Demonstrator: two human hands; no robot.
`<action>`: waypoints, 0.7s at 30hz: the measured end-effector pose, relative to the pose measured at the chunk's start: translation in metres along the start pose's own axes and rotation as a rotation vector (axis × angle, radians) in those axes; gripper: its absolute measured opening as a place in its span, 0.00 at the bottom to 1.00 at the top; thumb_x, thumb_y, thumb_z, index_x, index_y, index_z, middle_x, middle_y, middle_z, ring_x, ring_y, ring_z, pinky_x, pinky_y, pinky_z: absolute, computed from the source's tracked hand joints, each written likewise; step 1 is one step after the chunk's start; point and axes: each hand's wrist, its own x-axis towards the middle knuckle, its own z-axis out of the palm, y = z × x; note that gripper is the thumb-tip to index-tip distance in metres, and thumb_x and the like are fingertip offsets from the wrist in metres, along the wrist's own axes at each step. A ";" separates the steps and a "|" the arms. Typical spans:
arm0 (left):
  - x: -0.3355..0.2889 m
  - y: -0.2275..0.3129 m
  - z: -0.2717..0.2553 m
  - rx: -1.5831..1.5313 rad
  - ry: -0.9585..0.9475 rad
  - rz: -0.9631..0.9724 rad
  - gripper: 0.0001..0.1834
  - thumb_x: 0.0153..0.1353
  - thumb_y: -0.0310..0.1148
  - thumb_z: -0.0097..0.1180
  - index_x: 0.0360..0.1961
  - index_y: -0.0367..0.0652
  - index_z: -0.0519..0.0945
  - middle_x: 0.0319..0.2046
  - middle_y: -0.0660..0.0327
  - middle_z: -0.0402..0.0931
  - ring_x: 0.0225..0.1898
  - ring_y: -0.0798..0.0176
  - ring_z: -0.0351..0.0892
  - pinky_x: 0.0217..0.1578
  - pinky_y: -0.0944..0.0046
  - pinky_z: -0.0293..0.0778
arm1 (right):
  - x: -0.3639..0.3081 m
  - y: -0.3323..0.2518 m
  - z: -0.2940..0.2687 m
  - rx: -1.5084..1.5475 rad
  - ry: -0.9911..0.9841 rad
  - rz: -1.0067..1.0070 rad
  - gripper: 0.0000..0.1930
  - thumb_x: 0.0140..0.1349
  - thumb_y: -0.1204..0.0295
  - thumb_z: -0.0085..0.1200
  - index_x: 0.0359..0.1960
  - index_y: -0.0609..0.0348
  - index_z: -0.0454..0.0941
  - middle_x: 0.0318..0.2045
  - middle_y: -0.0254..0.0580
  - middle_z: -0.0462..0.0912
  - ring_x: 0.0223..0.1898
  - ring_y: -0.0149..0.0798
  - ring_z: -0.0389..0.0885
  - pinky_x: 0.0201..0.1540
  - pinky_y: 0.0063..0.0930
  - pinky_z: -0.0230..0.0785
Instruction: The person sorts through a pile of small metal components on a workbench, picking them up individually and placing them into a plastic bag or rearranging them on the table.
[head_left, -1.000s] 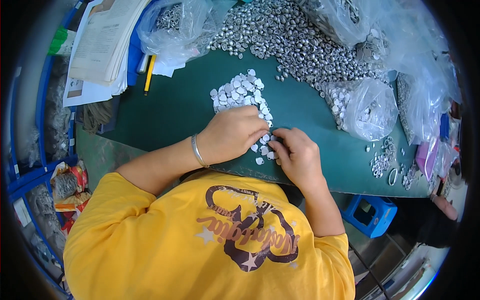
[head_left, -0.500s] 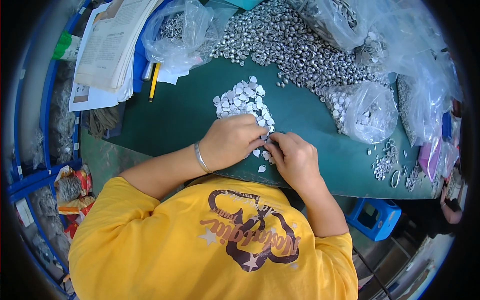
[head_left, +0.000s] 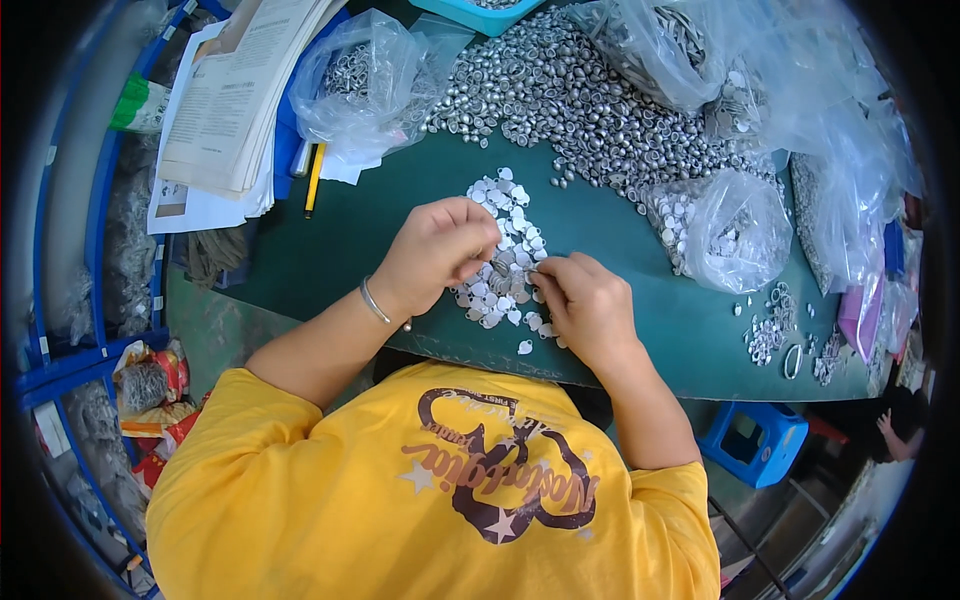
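Head view: silvery pieces (head_left: 518,242), mixed angles, spread's long axis front-to-back

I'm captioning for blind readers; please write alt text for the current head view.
A person's left hand and right hand, both curled, flank a pile of small silvery tags on a green table. Beyond lies a heap of rounded metal pieces, with clear plastic bags beside it.

Blue stool (head_left: 772,445), printed papers (head_left: 225,115) – stacked
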 end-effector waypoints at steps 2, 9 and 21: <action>0.002 -0.009 0.000 0.819 0.042 0.424 0.03 0.54 0.26 0.57 0.30 0.37 0.79 0.22 0.66 0.72 0.21 0.73 0.68 0.20 0.73 0.63 | -0.001 0.003 -0.008 0.371 -0.078 0.246 0.04 0.53 0.73 0.59 0.28 0.60 0.77 0.21 0.32 0.76 0.18 0.33 0.72 0.21 0.26 0.65; 0.010 -0.021 0.012 1.473 -0.020 0.724 0.06 0.49 0.28 0.63 0.30 0.42 0.81 0.23 0.58 0.71 0.24 0.58 0.75 0.25 0.65 0.70 | 0.005 0.010 -0.016 0.256 -0.054 0.120 0.03 0.53 0.73 0.59 0.29 0.58 0.81 0.19 0.38 0.76 0.18 0.39 0.74 0.23 0.29 0.67; 0.008 -0.003 0.007 0.431 0.072 0.168 0.05 0.60 0.27 0.52 0.31 0.37 0.76 0.24 0.67 0.72 0.25 0.73 0.70 0.24 0.71 0.68 | 0.008 0.031 -0.032 1.294 -0.173 0.752 0.06 0.57 0.75 0.52 0.28 0.65 0.78 0.19 0.31 0.77 0.16 0.23 0.68 0.19 0.16 0.59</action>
